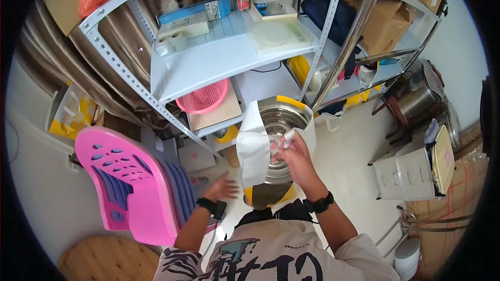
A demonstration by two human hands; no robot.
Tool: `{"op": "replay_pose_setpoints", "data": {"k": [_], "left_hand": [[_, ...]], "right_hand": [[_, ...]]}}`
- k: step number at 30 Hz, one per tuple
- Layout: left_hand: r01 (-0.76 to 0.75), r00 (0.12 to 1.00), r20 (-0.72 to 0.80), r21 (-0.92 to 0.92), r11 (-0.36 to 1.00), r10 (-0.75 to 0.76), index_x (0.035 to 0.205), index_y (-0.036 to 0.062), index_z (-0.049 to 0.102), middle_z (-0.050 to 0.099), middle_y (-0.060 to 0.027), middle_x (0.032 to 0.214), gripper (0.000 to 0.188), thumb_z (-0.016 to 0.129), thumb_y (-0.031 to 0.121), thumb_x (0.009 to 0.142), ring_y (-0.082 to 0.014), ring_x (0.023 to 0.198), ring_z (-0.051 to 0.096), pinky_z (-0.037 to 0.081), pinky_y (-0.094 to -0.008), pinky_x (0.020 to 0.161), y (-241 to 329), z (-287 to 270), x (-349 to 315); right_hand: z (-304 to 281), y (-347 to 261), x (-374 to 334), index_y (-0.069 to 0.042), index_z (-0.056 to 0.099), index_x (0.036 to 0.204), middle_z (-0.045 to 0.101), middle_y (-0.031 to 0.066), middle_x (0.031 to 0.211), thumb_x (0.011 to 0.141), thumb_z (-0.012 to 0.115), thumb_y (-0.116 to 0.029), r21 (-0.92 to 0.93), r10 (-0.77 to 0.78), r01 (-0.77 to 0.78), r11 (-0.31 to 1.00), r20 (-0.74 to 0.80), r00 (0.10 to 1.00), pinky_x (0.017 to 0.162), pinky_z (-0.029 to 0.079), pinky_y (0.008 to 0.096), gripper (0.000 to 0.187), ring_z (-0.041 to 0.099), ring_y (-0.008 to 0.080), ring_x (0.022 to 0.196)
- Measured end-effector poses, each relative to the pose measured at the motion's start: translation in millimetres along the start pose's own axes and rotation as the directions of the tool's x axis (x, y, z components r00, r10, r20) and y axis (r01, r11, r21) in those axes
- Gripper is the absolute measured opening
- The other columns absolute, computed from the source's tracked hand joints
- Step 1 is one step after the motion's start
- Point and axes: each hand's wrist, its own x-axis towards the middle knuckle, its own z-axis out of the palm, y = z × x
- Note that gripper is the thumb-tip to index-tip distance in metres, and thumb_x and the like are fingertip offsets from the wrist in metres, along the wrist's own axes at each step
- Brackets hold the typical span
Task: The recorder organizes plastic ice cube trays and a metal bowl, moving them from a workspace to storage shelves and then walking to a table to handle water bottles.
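A white and yellow tote bag (251,148) hangs in front of me with its mouth spread wide. Shiny round stainless steel basins (277,117) show inside it, seemingly nested. My right hand (298,160) is closed around the bag's white strap, over the opening. To the left of the bag, my left hand (223,188) is held out with its fingers apart and nothing in them. It is near a stack of plastic chairs (151,198), pink on top with blue-grey ones beneath.
A pale metal shelf (208,65) stands ahead, holding boxes and containers. On its lower level sits a pink basket (205,99). Further right are a cardboard box (388,26), large metal pots (416,91) and a white drawer unit (406,177). A round wooden board (107,260) lies at lower left.
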Motion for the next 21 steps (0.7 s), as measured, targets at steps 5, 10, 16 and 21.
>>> {"op": "replay_pose_setpoints", "data": {"k": [5,10,16,21], "left_hand": [[0.213,0.722,0.639,-0.571,0.793,0.266,0.15,0.0068,0.028,0.031,-0.018,0.153,0.093,0.032,0.076,0.087,-0.0361,0.141,0.028,0.023,-0.0549,0.115,12,86,72],[-0.543,0.698,0.273,-0.4,0.738,0.662,0.148,0.0107,0.033,0.039,-0.0159,0.149,0.089,0.026,0.075,0.088,-0.0365,0.136,0.038,0.026,-0.0487,0.115,59,160,96],[-0.549,0.666,0.13,-0.581,0.601,0.734,0.142,0.0075,0.04,0.042,-0.0196,0.145,0.084,0.039,0.07,0.087,-0.0412,0.134,0.039,0.035,-0.0586,0.108,119,209,147],[-0.107,0.758,0.179,-0.915,0.39,0.627,0.133,0.0044,0.048,0.049,-0.0207,0.133,0.069,0.052,0.056,0.088,-0.0423,0.127,0.045,0.038,-0.0613,0.107,180,263,145]], "right_hand": [[-16,-1,91,-0.009,0.05,0.101,0.061,0.0088,0.095,0.085,0.052,-0.002,-0.029,-0.011,0.012,1.0,0.042,0.999,0.081,0.048,0.0331,0.018,0.058,0.0184,0.09],[-25,-21,164,-0.008,0.052,0.098,0.062,0.0083,0.093,0.084,0.053,-0.002,-0.051,0.015,-0.011,0.999,0.065,0.998,0.081,0.048,0.0325,0.015,0.058,0.0172,0.088],[-64,-24,244,-0.009,0.05,0.1,0.063,0.0104,0.11,0.087,0.054,-0.005,-0.084,0.185,-0.173,0.981,0.157,0.97,0.085,0.048,0.0336,0.015,0.059,0.0178,0.102],[-88,-45,287,-0.005,0.051,0.127,0.06,0.0109,0.121,0.089,0.058,-0.008,-0.184,0.239,-0.195,0.963,0.257,0.936,0.095,0.047,0.0376,0.039,0.055,0.0206,0.117]]}}
